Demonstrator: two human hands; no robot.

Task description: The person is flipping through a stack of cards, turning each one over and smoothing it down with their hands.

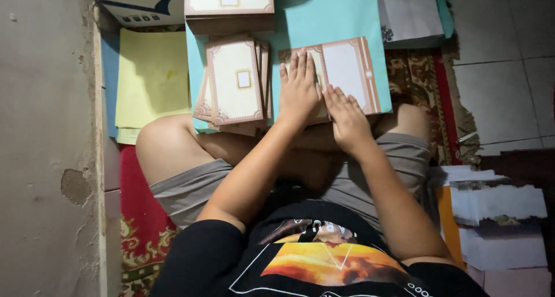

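A cream card with a brown ornate border (349, 72) lies open on a turquoise sheet (329, 16) in front of my crossed legs. My left hand (298, 90) presses flat on the card's left half, fingers together and pointing away. Beside it, my right hand (346, 116) rests flat on the card's near edge, close to the middle fold. Neither hand holds anything. To the left lies a loose pile of the same kind of cards (234, 83), folded, each with a small framed window.
A neat stack of cards (229, 5) stands at the far edge, with a cardboard box (136, 2) to its left. Yellow paper sheets (151, 77) lie by the wall at left. White printed sheets (409, 13) lie far right; more paper stacks (497, 222) sit near right on the patterned rug.
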